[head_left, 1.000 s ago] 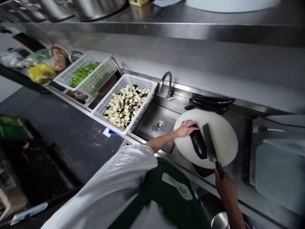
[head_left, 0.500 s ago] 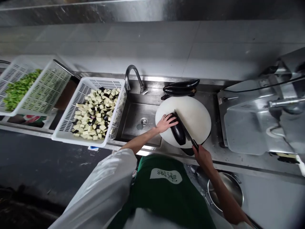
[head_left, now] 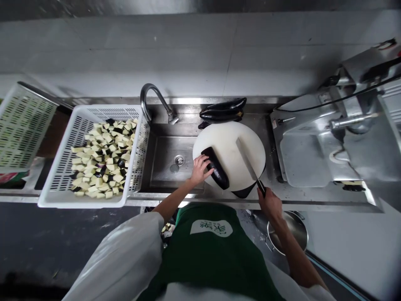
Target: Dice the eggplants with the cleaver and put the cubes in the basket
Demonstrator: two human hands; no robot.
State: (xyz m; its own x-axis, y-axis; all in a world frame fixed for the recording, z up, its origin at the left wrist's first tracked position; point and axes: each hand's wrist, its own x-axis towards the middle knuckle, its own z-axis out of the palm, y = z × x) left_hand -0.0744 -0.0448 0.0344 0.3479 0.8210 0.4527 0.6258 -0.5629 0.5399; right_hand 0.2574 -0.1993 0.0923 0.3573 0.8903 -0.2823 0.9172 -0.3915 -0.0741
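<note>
A round white cutting board lies on the steel counter, partly over the sink. On its left side rests a dark eggplant piece. My left hand holds the eggplant's left end with curled fingers. My right hand grips the handle of a cleaver. The blade lies across the board to the right of the eggplant, apart from it. Whole eggplants lie behind the board.
A white basket of diced eggplant sits left of the sink and faucet. Another white basket is at far left. A steel machine stands at right. A metal pot sits below the counter.
The view swung right and downward. The cleaver moved off the eggplant to the right side of the board. My left hand stayed on the eggplant's end.
</note>
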